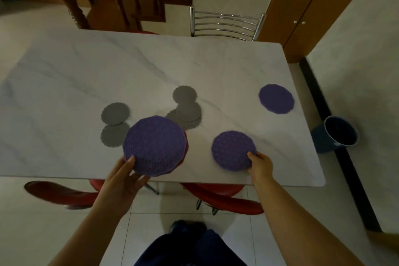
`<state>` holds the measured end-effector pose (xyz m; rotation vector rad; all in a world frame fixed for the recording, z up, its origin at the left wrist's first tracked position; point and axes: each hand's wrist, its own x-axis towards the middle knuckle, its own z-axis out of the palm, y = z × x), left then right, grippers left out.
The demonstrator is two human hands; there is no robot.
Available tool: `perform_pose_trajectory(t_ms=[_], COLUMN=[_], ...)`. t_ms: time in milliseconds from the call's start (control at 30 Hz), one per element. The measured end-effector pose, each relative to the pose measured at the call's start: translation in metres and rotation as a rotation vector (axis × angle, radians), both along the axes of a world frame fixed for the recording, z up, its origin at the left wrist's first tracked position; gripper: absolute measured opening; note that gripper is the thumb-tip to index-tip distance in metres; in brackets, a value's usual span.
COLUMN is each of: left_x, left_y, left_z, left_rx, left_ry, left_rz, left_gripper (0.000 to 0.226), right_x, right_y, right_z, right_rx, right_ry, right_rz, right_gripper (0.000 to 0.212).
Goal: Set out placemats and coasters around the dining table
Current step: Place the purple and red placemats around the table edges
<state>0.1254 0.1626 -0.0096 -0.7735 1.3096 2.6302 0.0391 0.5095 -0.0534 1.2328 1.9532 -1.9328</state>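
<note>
A stack (154, 146) of purple mats is held at the table's (108, 67) near edge by the left hand (124, 179). The thumb is laid on top and the fingers are curled beneath, so the rim is pinched. A reddish edge is seen under the stack, perhaps mats of another colour. Whether the stack rests on the table or is raised off it cannot be told.

1 purple mat (232, 150) lies toward the table's near right corner. Its rim is pinched by the right hand (260, 165), thumb above and fingers below. A far mat (276, 98) is laid flat near the table's right edge, well apart from both hands.

Grey coasters (115, 113) are spread about the table's middle: 2 touching at the left, and a pile (190, 115) of several overlapping at the centre.

A chrome chair (226, 25) stands at the table's far edge, a red seat (216, 188) is tucked under its near edge, and a dark bin (340, 131) sits on the floor beyond its right edge.
</note>
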Motion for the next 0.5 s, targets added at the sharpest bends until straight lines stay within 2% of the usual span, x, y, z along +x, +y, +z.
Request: perform_pose_trajectory(t_ms=[100, 267, 433, 500], left_x=[-0.002, -0.006, -0.007, -0.006], left_y=[0.000, 0.004, 0.010, 0.013], left_z=[0.001, -0.001, 0.002, 0.005], left_rx=[-0.005, 0.010, 0.007, 0.002], left_ry=[0.019, 0.017, -0.005, -0.010], left_rz=[-0.017, -0.017, -0.019, -0.023], left_gripper=[0.035, 0.034, 0.028, 0.029], right_x=[-0.005, -0.006, -0.006, -0.003], right_y=[0.000, 0.002, 0.011, 0.010], right_z=[-0.001, 0.005, 0.008, 0.016], right_rx=[0.271, 0.416, 0.526, 0.543], right_ry=[-0.055, -0.078, -0.138, -0.150], right_rz=[0.162, 0.306, 0.600, 0.669], right_gripper=[0.024, 0.018, 0.014, 0.005])
